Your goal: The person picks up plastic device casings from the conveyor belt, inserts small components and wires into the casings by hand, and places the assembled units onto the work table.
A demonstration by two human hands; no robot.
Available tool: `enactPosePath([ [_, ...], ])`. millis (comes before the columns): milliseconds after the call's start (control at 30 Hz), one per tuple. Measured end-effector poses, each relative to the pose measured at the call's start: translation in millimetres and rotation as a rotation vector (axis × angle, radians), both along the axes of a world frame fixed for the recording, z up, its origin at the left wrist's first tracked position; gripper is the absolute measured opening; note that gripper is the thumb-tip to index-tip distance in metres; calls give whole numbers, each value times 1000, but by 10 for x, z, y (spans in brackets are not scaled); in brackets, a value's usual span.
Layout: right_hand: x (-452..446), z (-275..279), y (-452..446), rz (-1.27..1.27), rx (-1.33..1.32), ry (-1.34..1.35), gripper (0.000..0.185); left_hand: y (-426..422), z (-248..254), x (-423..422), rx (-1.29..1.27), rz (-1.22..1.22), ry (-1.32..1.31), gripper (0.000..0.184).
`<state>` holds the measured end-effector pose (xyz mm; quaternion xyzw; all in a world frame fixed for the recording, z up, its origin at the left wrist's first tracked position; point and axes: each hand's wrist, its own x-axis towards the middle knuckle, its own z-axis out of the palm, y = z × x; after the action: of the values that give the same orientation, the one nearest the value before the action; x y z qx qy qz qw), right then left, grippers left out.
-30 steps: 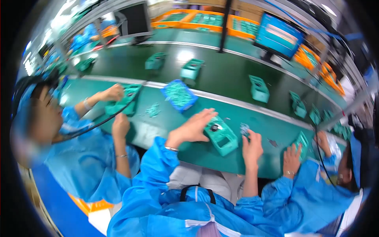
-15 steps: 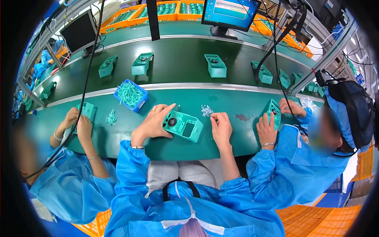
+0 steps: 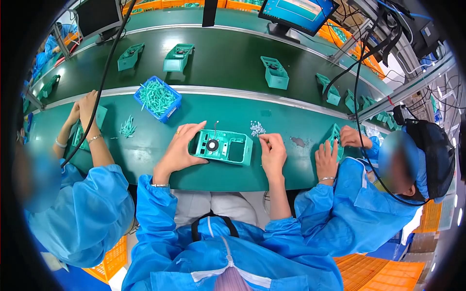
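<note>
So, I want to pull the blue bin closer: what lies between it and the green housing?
Head view: bare worktop, then the left hand holding the green housing.

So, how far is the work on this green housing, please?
Looks done: round black speaker seated in the green housing.
In hand: left hand holds the housing; right hand is pinched near small pale parts, its content unclear.
Perhaps left: those loose parts, and the wire sticking out.

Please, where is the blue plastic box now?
In the head view, the blue plastic box stands left of centre, beyond the small pile of green sticks.
</note>
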<state>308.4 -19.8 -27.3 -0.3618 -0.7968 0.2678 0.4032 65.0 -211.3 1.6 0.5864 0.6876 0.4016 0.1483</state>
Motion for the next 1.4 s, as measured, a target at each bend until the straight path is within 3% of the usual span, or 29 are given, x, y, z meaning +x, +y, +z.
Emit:
enactPosePath([
  [200,-13,6,-4,-54,-16,-35,5,1,-5,7,11,-1,13,114],
  [467,-64,3,-30,-46,209,-214,7,-11,24,9,-10,1,-15,116],
  [667,-88,11,-33,-47,178,-247,4,-33,74,21,-3,-4,-70,112],
  [833,-62,5,-3,-54,153,-205,4,-48,60,17,17,9,-71,112],
  [900,-31,-53,68,-21,-31,0,4,-61,56,15,66,-5,-21,111],
  [1033,-5,20,56,-9,-34,184,2,-82,78,47,135,-27,20,110],
  [1233,-320,545,-583,141,68,153,2,-94,58,59,235,-64,-41,101],
  [1400,-642,413,-701,269,162,20,4,-118,72,60,271,-52,-42,96],
])
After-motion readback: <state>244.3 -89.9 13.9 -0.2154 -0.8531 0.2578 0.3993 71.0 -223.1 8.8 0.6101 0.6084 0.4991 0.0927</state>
